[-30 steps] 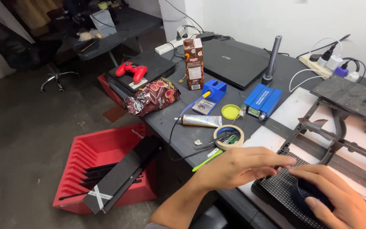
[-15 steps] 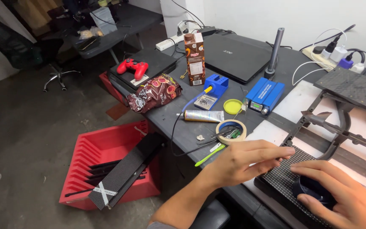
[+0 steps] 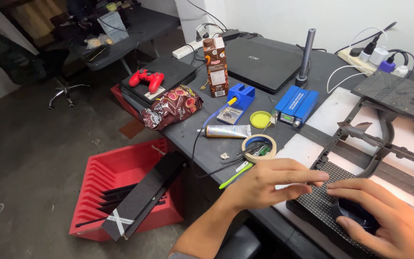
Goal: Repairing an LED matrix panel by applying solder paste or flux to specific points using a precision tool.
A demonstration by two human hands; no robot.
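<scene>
Both hands, left hand (image 3: 259,184) and right hand (image 3: 389,218), fingers spread, on dotted black panel (image 3: 319,201).

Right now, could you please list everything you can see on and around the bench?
Dotted black panel: one, bench front, under both hands.
Dark round object: one, on the panel, under the right hand.
Roll of tape: one, beige, near the bench edge.
Green pen: one, bench edge.
Metal tube: one, silver, lying flat.
Yellow lid: one, beside the tube.
Blue boxes: two, mid-bench.
Brown drink carton: one, upright.
Snack bag: one, dark red, left end.
Black laptop: one, closed, at the back.
Red game controller: one, on a black console.
Red crate: one, on the floor.
Left hand: fingers stretched to the panel.
Right hand: resting on the round object.
</scene>
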